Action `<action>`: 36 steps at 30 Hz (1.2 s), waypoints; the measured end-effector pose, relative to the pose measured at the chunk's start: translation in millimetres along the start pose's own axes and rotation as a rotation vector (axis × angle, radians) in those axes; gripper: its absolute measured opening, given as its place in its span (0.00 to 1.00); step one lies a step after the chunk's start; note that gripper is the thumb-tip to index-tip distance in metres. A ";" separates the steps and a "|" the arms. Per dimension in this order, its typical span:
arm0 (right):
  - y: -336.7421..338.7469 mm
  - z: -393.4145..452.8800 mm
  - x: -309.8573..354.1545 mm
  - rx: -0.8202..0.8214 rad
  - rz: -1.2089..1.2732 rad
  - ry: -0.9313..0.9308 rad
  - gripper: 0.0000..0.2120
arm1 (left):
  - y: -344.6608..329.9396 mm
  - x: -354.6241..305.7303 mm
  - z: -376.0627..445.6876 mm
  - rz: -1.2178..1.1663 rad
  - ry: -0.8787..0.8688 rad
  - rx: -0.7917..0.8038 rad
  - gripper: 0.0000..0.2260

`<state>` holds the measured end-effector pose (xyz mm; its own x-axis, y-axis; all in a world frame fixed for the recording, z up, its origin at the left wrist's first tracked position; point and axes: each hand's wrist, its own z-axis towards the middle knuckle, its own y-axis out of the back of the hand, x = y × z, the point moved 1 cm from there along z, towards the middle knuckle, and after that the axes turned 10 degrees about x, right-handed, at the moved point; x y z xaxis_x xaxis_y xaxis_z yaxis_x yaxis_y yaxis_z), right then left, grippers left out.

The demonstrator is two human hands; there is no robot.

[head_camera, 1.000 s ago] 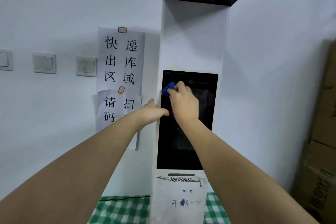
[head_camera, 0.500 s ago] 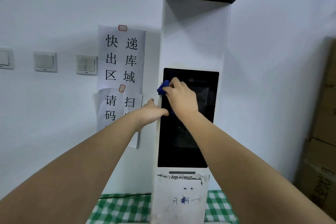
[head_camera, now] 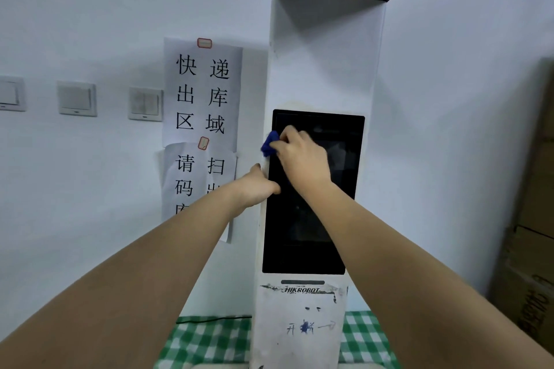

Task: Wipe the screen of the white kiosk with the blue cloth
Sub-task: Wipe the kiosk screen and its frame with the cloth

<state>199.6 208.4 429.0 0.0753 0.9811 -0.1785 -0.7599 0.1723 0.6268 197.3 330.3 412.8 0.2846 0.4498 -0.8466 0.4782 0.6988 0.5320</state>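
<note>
The blue cloth (head_camera: 270, 143) is bunched in the right hand (head_camera: 302, 159), fingers curled tight around it, and only a tuft sticks out to the left of the knuckles, right at the upper left edge of the dark screen (head_camera: 311, 219). The left hand (head_camera: 257, 186) grips the left side of the white kiosk (head_camera: 323, 63), thumb lying on the screen's border (the fingers go round the far side, out of sight). Below the screen the casing is scuffed and scribbled on. Paper notices (head_camera: 204, 93) hang on the wall just left, with wall switches (head_camera: 78, 98) beyond them. A green checked cloth (head_camera: 207, 341) lies at the base, and cardboard boxes (head_camera: 530, 219) stand at far right.
</note>
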 end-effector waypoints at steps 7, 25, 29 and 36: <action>-4.5 -8.7 3.5 -0.044 0.118 -0.189 0.13 | 5.7 8.5 2.1 0.022 0.022 -0.013 0.36; -7.4 -21.3 1.1 0.029 -0.030 -0.059 0.14 | 2.9 12.4 0.8 0.040 0.032 0.001 0.37; -10.6 -23.9 -1.5 -0.055 0.150 -0.303 0.14 | 3.3 11.9 0.4 0.041 0.026 0.009 0.37; -13.7 -36.1 -1.3 0.090 -0.063 -0.037 0.19 | 0.3 5.3 -0.3 0.071 0.004 0.014 0.34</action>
<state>186.6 201.6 393.2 0.1460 0.9703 -0.1928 -0.6920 0.2394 0.6810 198.7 333.1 408.5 0.3152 0.5003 -0.8064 0.4687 0.6568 0.5907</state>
